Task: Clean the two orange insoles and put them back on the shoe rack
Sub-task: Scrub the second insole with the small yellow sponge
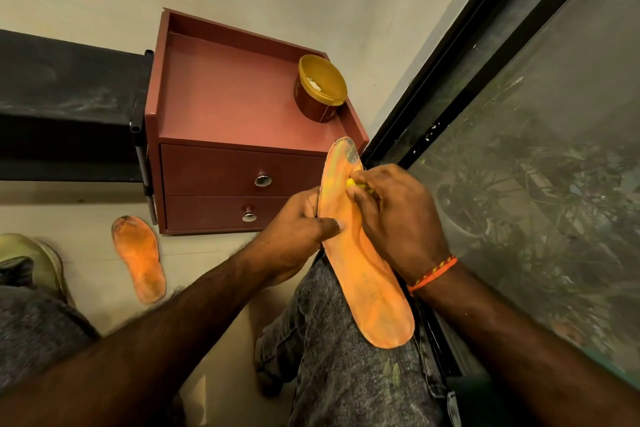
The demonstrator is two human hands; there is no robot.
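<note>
One orange insole (367, 274) rests across my right knee, its dark, grimy toe end pointing up toward the cabinet. My left hand (294, 229) grips its left edge, thumb pressed on the top face. My right hand (394, 211) holds a small yellow cleaning tool (352, 183), mostly hidden by the fingers, against the insole's upper part. The second orange insole (139, 258) lies flat on the floor to the left, dirty at the toe.
A reddish two-drawer cabinet (221, 97) stands ahead with an open yellow tub (320, 87) holding white paste on top. A black shoe rack (65, 104) sits at the left. A glass door with a black frame (450, 80) runs along the right. A shoe (31, 263) lies at far left.
</note>
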